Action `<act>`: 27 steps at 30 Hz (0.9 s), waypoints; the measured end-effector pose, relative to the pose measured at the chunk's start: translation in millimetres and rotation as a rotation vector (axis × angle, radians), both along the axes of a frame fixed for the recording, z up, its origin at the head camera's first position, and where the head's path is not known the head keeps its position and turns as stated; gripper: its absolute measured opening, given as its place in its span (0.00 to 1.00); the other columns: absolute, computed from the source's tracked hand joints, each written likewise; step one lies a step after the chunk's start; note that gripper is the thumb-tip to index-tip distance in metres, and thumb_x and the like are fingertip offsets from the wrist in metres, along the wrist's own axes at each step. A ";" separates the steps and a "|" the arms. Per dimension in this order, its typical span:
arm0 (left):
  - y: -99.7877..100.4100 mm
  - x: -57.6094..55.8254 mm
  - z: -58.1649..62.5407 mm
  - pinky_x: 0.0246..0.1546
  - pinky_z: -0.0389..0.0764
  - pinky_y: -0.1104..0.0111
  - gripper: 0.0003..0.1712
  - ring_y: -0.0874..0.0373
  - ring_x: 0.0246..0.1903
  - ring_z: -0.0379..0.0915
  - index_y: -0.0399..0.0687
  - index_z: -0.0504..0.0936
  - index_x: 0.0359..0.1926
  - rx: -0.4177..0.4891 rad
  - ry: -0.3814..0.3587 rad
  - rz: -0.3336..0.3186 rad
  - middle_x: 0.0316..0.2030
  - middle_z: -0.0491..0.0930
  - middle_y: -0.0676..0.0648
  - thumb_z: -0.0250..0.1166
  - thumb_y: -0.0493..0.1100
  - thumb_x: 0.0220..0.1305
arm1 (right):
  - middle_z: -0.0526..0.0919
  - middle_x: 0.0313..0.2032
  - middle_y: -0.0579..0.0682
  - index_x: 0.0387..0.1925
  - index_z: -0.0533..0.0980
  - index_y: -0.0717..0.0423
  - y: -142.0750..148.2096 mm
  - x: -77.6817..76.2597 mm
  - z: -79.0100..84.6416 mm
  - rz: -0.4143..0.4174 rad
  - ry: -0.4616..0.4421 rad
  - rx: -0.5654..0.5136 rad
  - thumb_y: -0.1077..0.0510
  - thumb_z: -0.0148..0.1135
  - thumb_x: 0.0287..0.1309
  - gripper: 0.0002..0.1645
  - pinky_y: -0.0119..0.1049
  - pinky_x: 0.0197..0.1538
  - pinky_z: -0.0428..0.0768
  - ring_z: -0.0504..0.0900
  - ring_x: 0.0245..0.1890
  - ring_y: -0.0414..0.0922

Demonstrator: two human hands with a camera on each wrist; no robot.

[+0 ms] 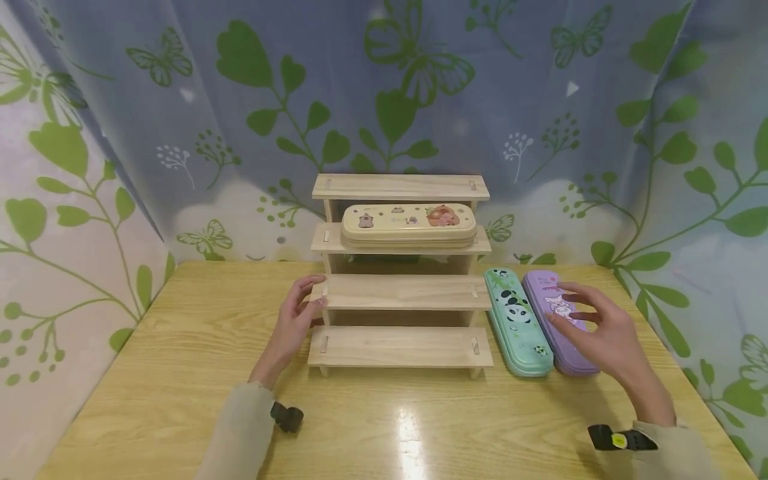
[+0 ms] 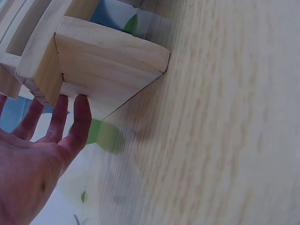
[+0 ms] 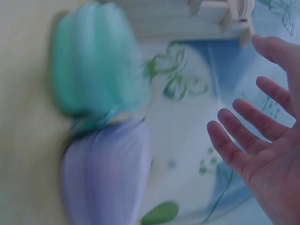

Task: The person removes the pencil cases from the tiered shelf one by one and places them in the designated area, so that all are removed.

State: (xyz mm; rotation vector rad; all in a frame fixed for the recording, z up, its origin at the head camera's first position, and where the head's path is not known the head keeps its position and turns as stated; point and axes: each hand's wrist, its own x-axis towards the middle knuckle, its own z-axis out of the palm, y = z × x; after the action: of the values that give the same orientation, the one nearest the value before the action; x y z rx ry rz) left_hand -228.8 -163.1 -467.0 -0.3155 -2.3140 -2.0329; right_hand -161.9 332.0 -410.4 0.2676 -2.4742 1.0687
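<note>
A stepped wooden rack (image 1: 401, 293) with tiers of pale boards stands on the table. My left hand (image 1: 300, 310) holds the left end of its second-lowest board. In the left wrist view, fingers (image 2: 80, 117) reach up against the wooden side piece (image 2: 110, 61). My right hand (image 1: 606, 333) hovers over the purple pencil case (image 1: 573, 350), its fingers spread and nothing held. In the right wrist view the hand is apart from both cases. Left of the purple case lies a green panda pencil case (image 1: 519, 323). A cream pencil case (image 1: 408, 225) lies on the second-highest board.
The wooden table (image 1: 210, 353) reaches back to a patterned curtain (image 1: 336, 87) with leaves and butterflies, which also hangs along both sides. Both pencil cases on the table lie close beside the rack's right end.
</note>
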 end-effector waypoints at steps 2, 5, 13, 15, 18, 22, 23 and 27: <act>0.1 -0.2 -0.1 0.45 0.84 0.64 0.24 0.57 0.51 0.77 0.50 0.66 0.70 0.000 0.002 0.001 0.71 0.66 0.40 0.54 0.40 0.77 | 0.76 0.55 0.23 0.63 0.77 0.55 -10.4 -8.0 7.1 0.033 0.035 0.004 0.65 0.76 0.54 0.33 0.13 0.47 0.77 0.74 0.51 0.17; 0.4 -0.6 -0.4 0.44 0.84 0.64 0.23 0.59 0.50 0.77 0.49 0.66 0.70 0.002 0.008 -0.002 0.71 0.65 0.40 0.54 0.40 0.78 | 0.77 0.54 0.24 0.62 0.77 0.55 -26.3 -19.9 18.4 0.071 0.070 0.000 0.66 0.75 0.54 0.33 0.14 0.49 0.77 0.75 0.51 0.19; 1.3 -0.7 0.5 0.44 0.84 0.65 0.23 0.61 0.49 0.78 0.48 0.67 0.70 0.012 0.012 -0.004 0.71 0.66 0.40 0.54 0.40 0.77 | 0.83 0.58 0.55 0.60 0.78 0.58 -63.8 -55.7 42.1 0.159 0.151 -0.009 0.67 0.75 0.53 0.31 0.18 0.51 0.77 0.73 0.55 0.23; 1.6 -0.9 0.5 0.44 0.84 0.65 0.23 0.60 0.49 0.78 0.49 0.67 0.69 0.015 0.010 0.002 0.71 0.66 0.40 0.54 0.40 0.77 | 0.83 0.58 0.58 0.59 0.78 0.60 -71.5 -64.6 46.8 0.175 0.168 -0.004 0.67 0.75 0.53 0.30 0.20 0.51 0.78 0.74 0.56 0.27; 2.1 -1.3 0.0 0.45 0.84 0.62 0.23 0.60 0.49 0.78 0.49 0.67 0.69 0.011 0.008 0.000 0.71 0.65 0.40 0.54 0.40 0.77 | 0.83 0.58 0.58 0.59 0.78 0.60 -81.1 -75.4 53.1 0.179 0.159 0.001 0.65 0.75 0.55 0.29 0.26 0.53 0.80 0.77 0.57 0.38; 1.7 -1.8 -1.1 0.45 0.85 0.60 0.23 0.59 0.50 0.78 0.50 0.67 0.69 0.005 0.009 -0.007 0.72 0.65 0.41 0.54 0.41 0.77 | 0.82 0.59 0.57 0.61 0.77 0.58 -93.4 -87.2 59.8 0.180 0.111 -0.029 0.62 0.74 0.58 0.29 0.41 0.57 0.82 0.78 0.60 0.53; 1.4 -1.8 -1.3 0.45 0.85 0.60 0.23 0.59 0.50 0.78 0.50 0.67 0.69 0.006 0.010 -0.008 0.72 0.64 0.41 0.54 0.41 0.77 | 0.82 0.60 0.57 0.61 0.77 0.58 -96.5 -89.8 61.2 0.180 0.101 -0.041 0.61 0.73 0.58 0.29 0.45 0.58 0.82 0.78 0.61 0.55; -0.1 -0.9 -2.4 0.44 0.85 0.62 0.23 0.57 0.50 0.78 0.52 0.68 0.69 0.007 0.015 -0.001 0.72 0.64 0.42 0.55 0.41 0.77 | 0.80 0.63 0.58 0.63 0.76 0.58 -106.3 -98.5 63.2 0.192 0.063 -0.098 0.60 0.72 0.60 0.29 0.55 0.60 0.80 0.77 0.63 0.58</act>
State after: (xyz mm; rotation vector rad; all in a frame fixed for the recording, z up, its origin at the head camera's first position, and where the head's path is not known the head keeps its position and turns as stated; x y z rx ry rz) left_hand -229.6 -163.2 -469.4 -0.3313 -2.2981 -2.0314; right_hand -260.5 225.7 -347.2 0.5085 -2.3687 1.2356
